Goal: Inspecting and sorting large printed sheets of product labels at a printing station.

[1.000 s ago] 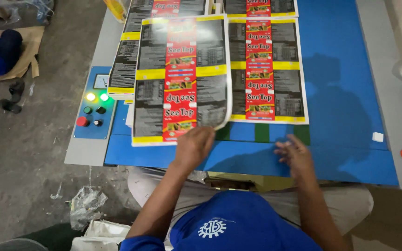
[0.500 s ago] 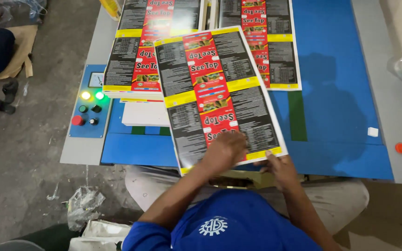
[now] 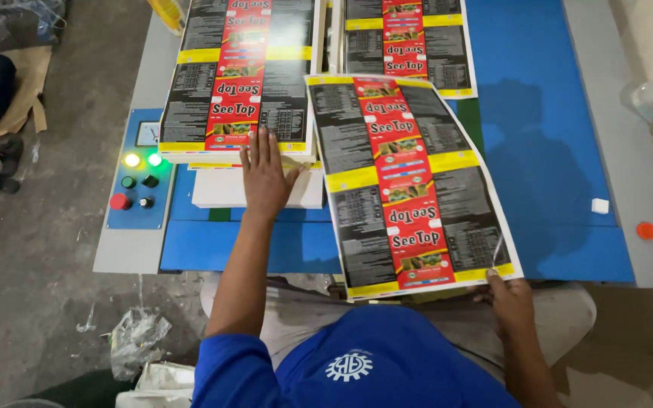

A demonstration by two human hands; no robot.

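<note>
The blue desk (image 3: 546,151) carries no true containers; what holds things here is a stack of printed sheets (image 3: 239,83) at about 11 o'clock, its white edges showing as a thick block under the top sheet, and a second stack (image 3: 406,45) at 12 o'clock, just beside the first. The loose printed sheet (image 3: 410,185) lies tilted from the centre toward 5 o'clock, its upper corner overlapping the second stack and its lower edge hanging past the near edge of the desk. It is a large glossy sheet with a red band of repeated labels down the middle, black text panels on either side and yellow strips crossing it at top, middle and bottom (the print reads upside down on its upper half). The left hand (image 3: 266,177) lies flat with fingers spread, palm down, on the near edge of the first stack, gripping nothing. The right hand (image 3: 509,298), at 5 o'clock, pinches the lower right corner of the loose sheet between thumb and fingers. At 9 o'clock a small blue control panel (image 3: 136,177) sits on the grey side of the desk, with two lit lamps, green and yellow, a red button and dark knobs. Near 3 o'clock a small white block (image 3: 600,205) rests on the blue surface and an orange cap (image 3: 646,230) on the grey rim.
</note>
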